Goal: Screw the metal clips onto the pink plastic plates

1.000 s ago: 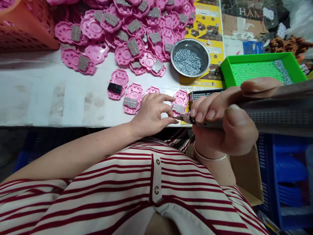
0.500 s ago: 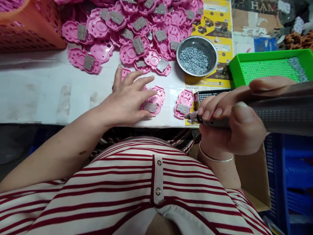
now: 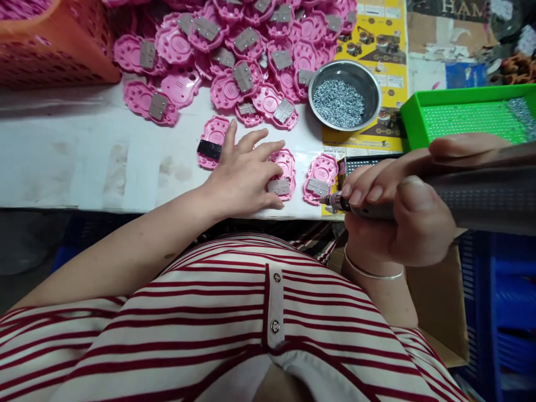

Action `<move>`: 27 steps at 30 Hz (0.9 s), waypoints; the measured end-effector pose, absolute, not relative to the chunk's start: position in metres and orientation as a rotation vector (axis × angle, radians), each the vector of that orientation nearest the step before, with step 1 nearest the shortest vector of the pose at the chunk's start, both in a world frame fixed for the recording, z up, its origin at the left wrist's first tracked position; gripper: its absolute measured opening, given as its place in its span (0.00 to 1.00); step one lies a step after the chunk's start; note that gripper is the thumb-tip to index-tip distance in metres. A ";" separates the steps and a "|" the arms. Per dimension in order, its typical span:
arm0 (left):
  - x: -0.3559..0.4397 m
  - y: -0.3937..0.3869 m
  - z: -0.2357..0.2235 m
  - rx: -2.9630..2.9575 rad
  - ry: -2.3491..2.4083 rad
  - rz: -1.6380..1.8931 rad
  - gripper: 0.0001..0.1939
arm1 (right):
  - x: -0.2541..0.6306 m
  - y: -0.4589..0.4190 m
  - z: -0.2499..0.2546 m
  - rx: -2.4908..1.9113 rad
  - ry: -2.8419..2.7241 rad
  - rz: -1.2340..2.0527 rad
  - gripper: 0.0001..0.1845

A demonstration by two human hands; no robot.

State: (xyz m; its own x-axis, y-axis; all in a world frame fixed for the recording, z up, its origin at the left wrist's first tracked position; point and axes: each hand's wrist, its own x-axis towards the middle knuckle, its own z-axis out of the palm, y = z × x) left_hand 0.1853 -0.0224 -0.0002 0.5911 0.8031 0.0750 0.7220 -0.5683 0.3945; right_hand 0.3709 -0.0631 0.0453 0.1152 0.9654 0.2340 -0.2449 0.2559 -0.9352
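Note:
My left hand lies flat with fingers spread over pink plastic parts at the near edge of the white table. Its fingertips rest on a pink part with a grey metal plate. Another pink part carrying a black block lies just beyond my fingers. My right hand is wrapped around a grey electric screwdriver, whose tip points left toward a third pink part with a metal plate.
A heap of pink parts fills the far middle of the table. A steel bowl of screws stands beside it. A green tray sits at right, an orange basket at far left. Blue crates stand below right.
My left hand left the part by the screwdriver tip, swept left over the loose pink parts, and now rests on them slightly nearer. My right hand keeps hold of the screwdriver, barely moving.

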 end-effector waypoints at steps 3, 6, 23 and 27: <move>0.190 -0.025 0.000 2.474 1.232 0.352 0.20 | 0.363 -0.061 0.052 -0.892 -1.063 1.081 0.31; 0.191 -0.024 -0.001 2.476 1.241 0.375 0.17 | 0.363 -0.063 0.050 -0.901 -1.062 1.056 0.32; 0.195 -0.035 -0.003 2.617 1.278 0.510 0.07 | 0.372 -0.059 0.033 -0.928 -1.094 0.794 0.20; 0.195 -0.037 0.000 2.676 1.299 0.447 0.11 | 0.377 -0.046 0.013 -0.914 -1.133 0.731 0.25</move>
State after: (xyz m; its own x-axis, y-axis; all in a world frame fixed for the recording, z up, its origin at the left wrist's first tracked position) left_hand 0.1952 -0.0366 0.0004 0.5848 0.7846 0.2057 0.7450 -0.6199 0.2464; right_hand 0.3773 -0.0455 0.0129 0.2746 0.8611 0.4280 -0.0351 0.4538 -0.8904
